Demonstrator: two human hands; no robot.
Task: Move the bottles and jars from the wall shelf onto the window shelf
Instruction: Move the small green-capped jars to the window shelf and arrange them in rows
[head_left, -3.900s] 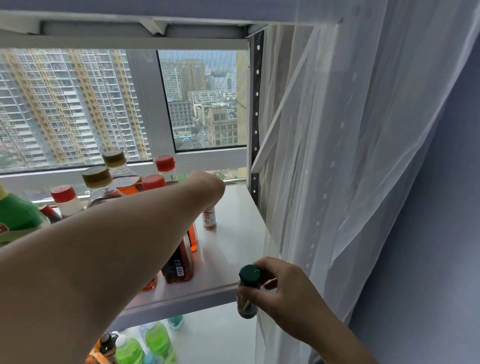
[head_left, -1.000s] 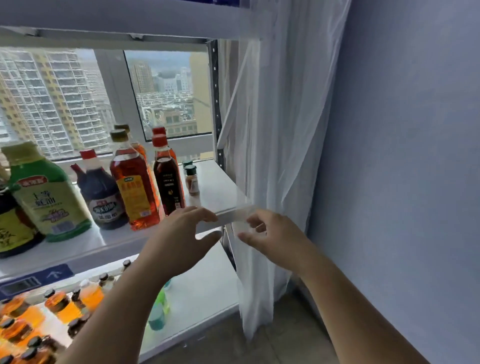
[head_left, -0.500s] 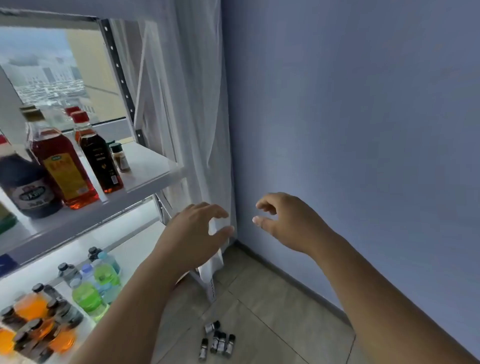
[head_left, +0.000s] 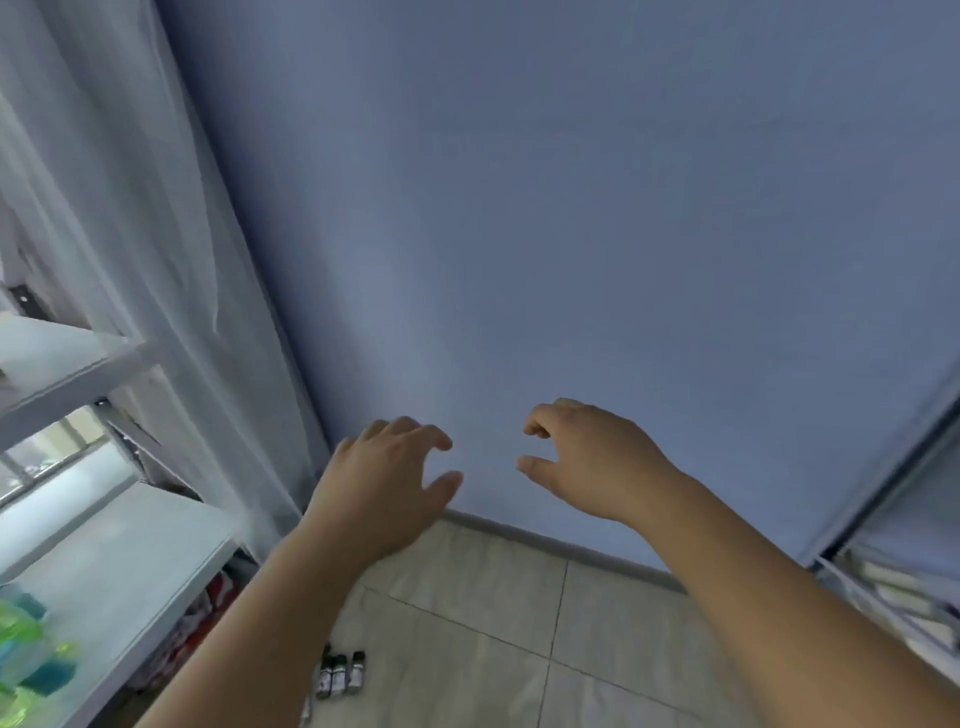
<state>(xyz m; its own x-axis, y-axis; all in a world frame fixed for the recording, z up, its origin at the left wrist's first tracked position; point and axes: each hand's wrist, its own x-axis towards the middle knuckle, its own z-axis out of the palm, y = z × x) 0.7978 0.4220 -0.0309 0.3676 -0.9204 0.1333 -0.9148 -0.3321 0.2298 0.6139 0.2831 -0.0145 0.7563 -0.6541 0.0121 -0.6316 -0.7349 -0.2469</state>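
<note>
1. Before the blue wall (head_left: 571, 208), both hands hang in the air side by side, apart from each other and not touching it.
2. Left hand (head_left: 384, 483): its back faces the camera, the fingers are loosely curled and a little spread, and the thumb sticks out to the right. It holds nothing.
3. Right hand (head_left: 587, 457): the fingers curl further under and the thumb points left toward the other hand, with an open gap between thumb and fingers. It too holds nothing.
4. Window shelf (head_left: 62, 364): it stands at the left edge, showing two white boards, the corner of an upper one and a longer lower one. A sheer curtain (head_left: 145, 234) hangs just beside its right post.
5. Green bottles (head_left: 21, 649): they stand on the lower board at its near left end, blurred and cut by the frame.
6. Small bottles (head_left: 340, 675): dark, with pale labels, they stand in a tight row on the tiled floor (head_left: 519, 597) near the shelf's foot. The left forearm partly hides them.
7. Rack (head_left: 893, 587): at the right edge, it holds flat, pale things in a stack, too blurred to tell what they are.
</note>
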